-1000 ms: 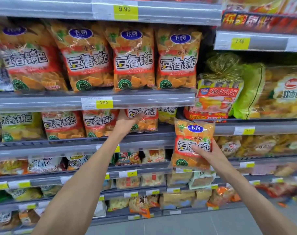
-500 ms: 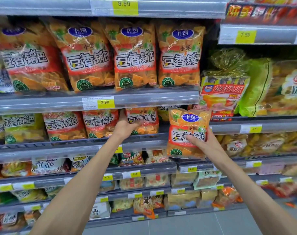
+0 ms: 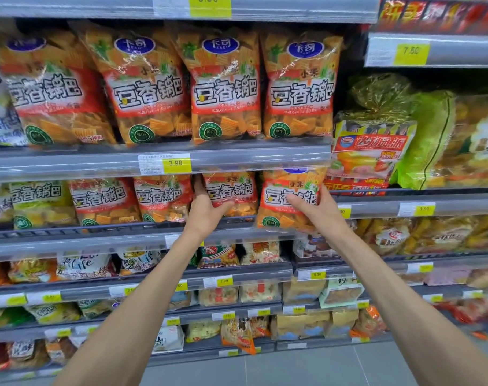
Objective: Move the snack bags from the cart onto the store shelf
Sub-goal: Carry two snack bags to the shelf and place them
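Observation:
My right hand [image 3: 318,210] grips an orange-and-red snack bag [image 3: 282,215] upright at the right end of the second shelf [image 3: 78,238], its top tucked under the shelf edge above. My left hand [image 3: 206,213] rests against the neighbouring orange snack bag [image 3: 231,188] standing on that shelf, thumb up along its left side, fingers across its lower front. More bags of the same kind stand in a row to the left [image 3: 102,199]. The cart is out of view.
The shelf above [image 3: 237,160] holds larger bags of the same snack [image 3: 223,87]. Cake packs [image 3: 371,151] and green bags fill the right bay. Lower shelves carry small mixed snack packs. Grey floor tiles [image 3: 307,369] show at the bottom.
My right hand has carried its bag up and leftward into the second shelf's opening. My left hand has shifted slightly right onto the neighbouring bag. The camera has moved closer.

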